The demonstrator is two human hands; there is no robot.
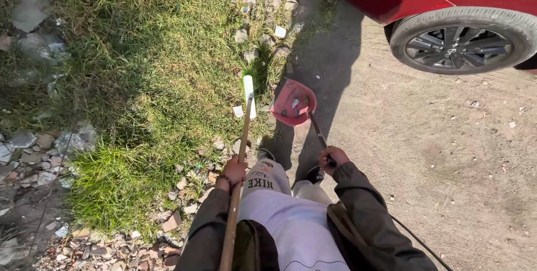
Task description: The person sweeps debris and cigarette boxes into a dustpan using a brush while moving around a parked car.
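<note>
My left hand (234, 171) grips a long wooden stick (239, 165) that ends in a white head (249, 93) resting at the edge of the grass. My right hand (330, 158) holds the thin dark handle (318, 130) of a red dustpan (293, 102). The dustpan sits tilted on the ground just right of the white head, with a few scraps inside it. A white scrap of litter (238, 111) lies on the ground beside the stick's head. My legs in pale trousers and one shoe (265, 154) show between the two hands.
A grass patch (140, 81) with stones and rubble (33, 153) fills the left. Packed dirt ground (447, 165) lies to the right. A red car with a black wheel (458, 41) stands at the top right. Small bits of litter (279, 31) dot the grass edge.
</note>
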